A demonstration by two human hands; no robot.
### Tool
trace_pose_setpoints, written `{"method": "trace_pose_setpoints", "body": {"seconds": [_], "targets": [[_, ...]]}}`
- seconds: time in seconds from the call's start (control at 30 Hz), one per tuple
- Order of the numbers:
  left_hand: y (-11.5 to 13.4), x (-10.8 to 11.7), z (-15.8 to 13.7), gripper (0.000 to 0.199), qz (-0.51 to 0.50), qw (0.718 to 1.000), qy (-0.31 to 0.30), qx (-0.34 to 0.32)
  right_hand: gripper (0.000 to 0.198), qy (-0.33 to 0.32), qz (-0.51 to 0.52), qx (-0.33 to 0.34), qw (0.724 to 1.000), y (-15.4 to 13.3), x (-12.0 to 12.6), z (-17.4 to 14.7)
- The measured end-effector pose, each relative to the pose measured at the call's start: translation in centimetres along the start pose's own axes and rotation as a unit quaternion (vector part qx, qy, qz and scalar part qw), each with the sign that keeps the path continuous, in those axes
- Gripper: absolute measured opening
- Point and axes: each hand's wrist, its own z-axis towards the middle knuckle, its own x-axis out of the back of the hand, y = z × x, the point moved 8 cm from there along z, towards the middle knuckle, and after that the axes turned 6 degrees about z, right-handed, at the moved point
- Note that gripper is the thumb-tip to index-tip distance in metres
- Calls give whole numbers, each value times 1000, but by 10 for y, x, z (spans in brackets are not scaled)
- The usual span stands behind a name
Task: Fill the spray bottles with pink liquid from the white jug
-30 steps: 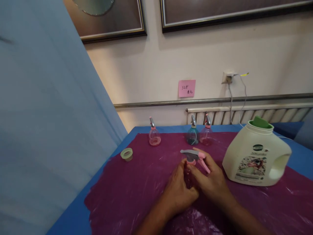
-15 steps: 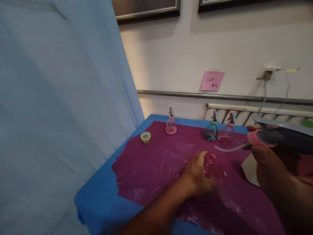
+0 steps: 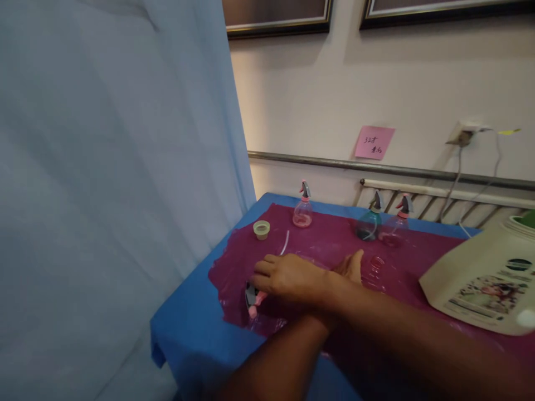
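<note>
My right hand (image 3: 288,275) reaches across to the left, over my left wrist. Its fingers are closed on a grey and pink trigger spray head (image 3: 252,301), held low over the purple plastic sheet (image 3: 234,262), its white dip tube (image 3: 285,243) pointing away. My left hand (image 3: 351,267) is partly hidden behind my right forearm. It is against the left side of a clear pinkish bottle (image 3: 376,272) with an open mouth and appears to grip it; most of its fingers are out of sight.
At the back stand spray bottles: a pink one (image 3: 302,214), a teal one (image 3: 368,223) and another pink one (image 3: 395,228). A small pale green cup (image 3: 261,230) is left of them. A big cream jug (image 3: 476,284) stands right. A blue curtain (image 3: 125,167) hangs left.
My right hand has carried the spray head from the right side across my left arm to the left, lowering it toward the sheet. The cream jug now shows. My left hand stays by the bottle.
</note>
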Motion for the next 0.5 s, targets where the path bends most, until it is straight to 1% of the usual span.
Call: {"method": "trace_pose_setpoints", "body": {"seconds": [0.07,0.17,0.33,0.43,0.5], "targets": [[-2,1,0,124,25,999,-20,15,9,-64,-14,9,998,10,-21,11],[1,4,0,127,43,998,-37,17,20,-116,-4,19,993,25,-42,19],[-2,5,7,110,57,997,-43,15,37,-132,19,20,991,38,-61,10],[-7,1,15,110,64,997,-36,11,47,-126,26,-2,992,43,-64,3],[-8,0,20,111,70,997,-28,9,51,-115,16,-34,993,46,-59,-1]]}}
